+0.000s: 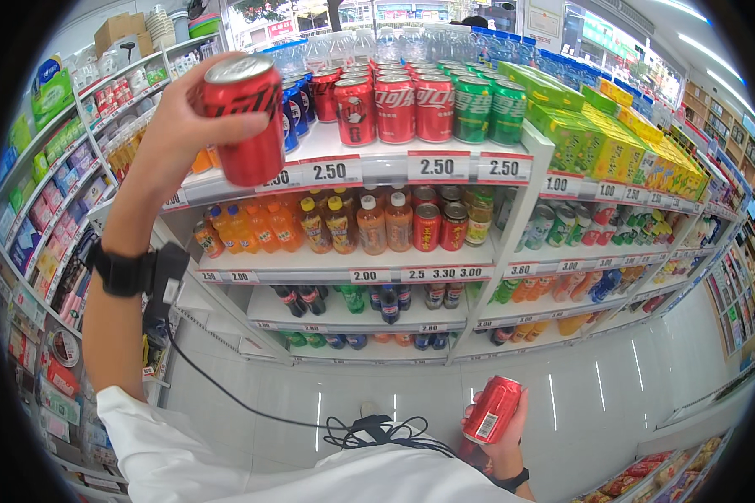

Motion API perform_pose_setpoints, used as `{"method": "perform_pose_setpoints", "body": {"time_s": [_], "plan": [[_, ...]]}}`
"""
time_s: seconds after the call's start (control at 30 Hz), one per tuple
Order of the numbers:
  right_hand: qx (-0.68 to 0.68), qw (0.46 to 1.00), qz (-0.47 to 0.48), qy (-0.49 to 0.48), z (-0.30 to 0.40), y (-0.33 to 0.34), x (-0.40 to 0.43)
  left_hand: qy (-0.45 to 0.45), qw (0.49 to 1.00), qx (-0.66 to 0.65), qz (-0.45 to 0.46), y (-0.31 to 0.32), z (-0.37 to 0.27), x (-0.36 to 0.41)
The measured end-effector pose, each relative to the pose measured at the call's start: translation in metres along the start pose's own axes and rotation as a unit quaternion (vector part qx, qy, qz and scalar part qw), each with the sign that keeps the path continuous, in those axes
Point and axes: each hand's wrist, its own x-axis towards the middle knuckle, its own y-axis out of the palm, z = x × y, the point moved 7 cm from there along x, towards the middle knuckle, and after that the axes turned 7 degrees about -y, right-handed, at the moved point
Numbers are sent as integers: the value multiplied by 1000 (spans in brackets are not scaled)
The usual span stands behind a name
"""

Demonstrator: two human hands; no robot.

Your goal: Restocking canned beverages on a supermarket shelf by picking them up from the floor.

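Observation:
My left hand (179,119) grips a red Coca-Cola can (251,154) upright, raised in front of the left end of the top shelf (384,151). Low at the right, beside my body, my right hand (511,437) holds another red can (496,405), tilted, with its barcode side up. Something red shows beneath that hand, too hidden to identify. On the top shelf stand rows of red cola cans (395,110), with green Sprite cans (472,110) to their right. Blue Pepsi cans (299,110) are partly hidden behind the raised can.
Water bottles (384,44) line the back of the shelf. Green and yellow drink cartons (604,138) fill the section to the right. Bottled drinks (336,223) occupy lower shelves. A black cable (226,383) runs from my left wrist to my waist. Another stocked rack (69,170) stands left.

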Motion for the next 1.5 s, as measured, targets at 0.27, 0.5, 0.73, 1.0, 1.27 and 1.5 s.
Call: {"method": "perform_pose_setpoints", "body": {"time_s": [0.27, 0.5, 0.73, 1.0, 1.27, 1.5], "plan": [[-37, 995, -54, -74, -22, 50, 61, 54, 981, 187, 13, -12, 60, 126], [6, 992, 4, -129, -27, 78, 108, 41, 955, 277, 95, 10, 103, 186], [-18, 989, 30, -146, -8, 101, 142, 67, 900, 407, 143, 35, 120, 214], [-24, 987, 98, -125, 27, 129, 180, 30, 849, 506, 150, 59, 137, 220], [-105, 965, 197, -137, 44, 145, 193, -6, 821, 554, 135, 66, 149, 224], [-122, 962, 214, -119, 40, 151, 193, -19, 824, 549, 138, 67, 151, 225]]}}
